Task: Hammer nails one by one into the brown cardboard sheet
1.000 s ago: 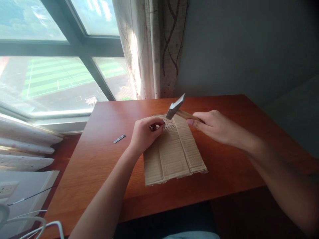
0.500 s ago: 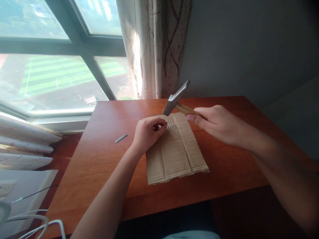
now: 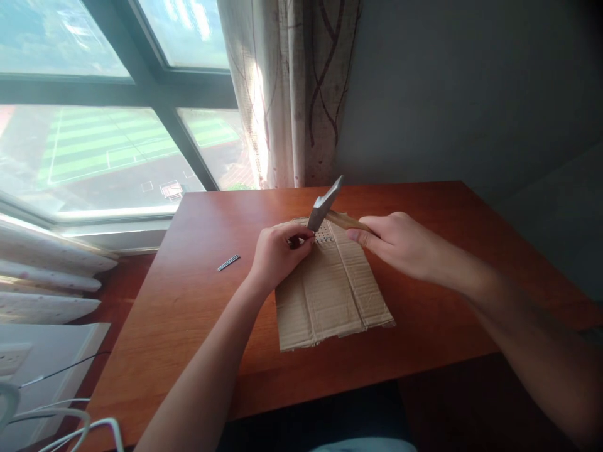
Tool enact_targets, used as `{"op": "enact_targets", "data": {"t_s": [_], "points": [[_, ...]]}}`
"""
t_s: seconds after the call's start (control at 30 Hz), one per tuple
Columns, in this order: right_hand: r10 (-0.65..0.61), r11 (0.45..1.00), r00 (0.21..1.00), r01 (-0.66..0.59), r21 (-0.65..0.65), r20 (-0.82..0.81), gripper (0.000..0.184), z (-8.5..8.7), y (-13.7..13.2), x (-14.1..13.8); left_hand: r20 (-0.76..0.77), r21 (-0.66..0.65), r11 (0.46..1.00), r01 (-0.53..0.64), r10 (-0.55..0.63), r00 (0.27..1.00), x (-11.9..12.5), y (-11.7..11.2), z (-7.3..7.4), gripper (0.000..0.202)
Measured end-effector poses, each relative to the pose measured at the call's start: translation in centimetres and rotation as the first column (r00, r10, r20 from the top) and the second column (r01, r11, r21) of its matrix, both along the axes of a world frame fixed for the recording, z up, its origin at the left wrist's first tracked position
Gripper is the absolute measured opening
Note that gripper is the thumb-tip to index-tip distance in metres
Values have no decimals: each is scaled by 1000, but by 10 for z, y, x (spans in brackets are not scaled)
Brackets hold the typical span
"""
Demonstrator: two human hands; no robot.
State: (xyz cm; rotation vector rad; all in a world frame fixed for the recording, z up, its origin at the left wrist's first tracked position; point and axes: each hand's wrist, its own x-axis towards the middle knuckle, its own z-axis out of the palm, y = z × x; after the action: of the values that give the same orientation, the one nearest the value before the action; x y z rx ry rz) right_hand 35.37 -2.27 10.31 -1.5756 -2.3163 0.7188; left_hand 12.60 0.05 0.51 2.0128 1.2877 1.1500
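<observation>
My right hand point(image 3: 389, 242) is wrapped round the wooden handle of a hammer point(image 3: 346, 221). The steel head slants down, its lower face right by the fingertips of my left hand point(image 3: 280, 251). Those fingers are pinched together over the far part of a cardboard sheet point(image 3: 330, 289); whatever they hold is too small and hidden to make out. Beside the fingertips, the cardboard carries a grid of small dots or holes point(image 3: 324, 233), with small dark bits along its near edge. Several thin metal rods, perhaps nails point(image 3: 228, 262), lie in a bunch left of my left hand.
The reddish-brown wooden table point(image 3: 188, 326) carries the cardboard. A window point(image 3: 108, 144) and a patterned curtain point(image 3: 282, 94) stand behind and to the left. White cables point(image 3: 80, 424) hang at the lower left, near a wall socket point(image 3: 12, 359).
My right hand has brought the hammer down and slightly left, so its head is now at my left fingertips. My left hand and the cardboard have stayed in place.
</observation>
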Motion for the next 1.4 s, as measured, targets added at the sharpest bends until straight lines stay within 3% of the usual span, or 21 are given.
{"op": "enact_targets", "data": {"t_s": [0.27,0.43,0.77,0.93,1.1,1.4], "points": [[13,1000,1000,-14,-7,-23,51,-3,0,2,-23,-22,1000,16,-17,1000,-1,1,2,7],[-50,998,998,51,26,-27,51,0,-1,3,-17,-10,1000,28,-28,999,-2,0,1,7],[4,1000,1000,-4,-30,5,50,-5,1,1,-32,-51,998,35,-37,999,-3,1,2,8],[-5,1000,1000,5,-25,-9,51,-3,1,2,-171,-11,999,50,-51,984,-6,-2,8,9],[-37,999,999,37,-12,-18,53,2,0,4,-310,60,998,15,4,951,-10,-3,7,30],[14,999,1000,-14,-44,-1,49,-10,1,-1,-232,37,997,74,-64,971,-12,2,2,31]]}}
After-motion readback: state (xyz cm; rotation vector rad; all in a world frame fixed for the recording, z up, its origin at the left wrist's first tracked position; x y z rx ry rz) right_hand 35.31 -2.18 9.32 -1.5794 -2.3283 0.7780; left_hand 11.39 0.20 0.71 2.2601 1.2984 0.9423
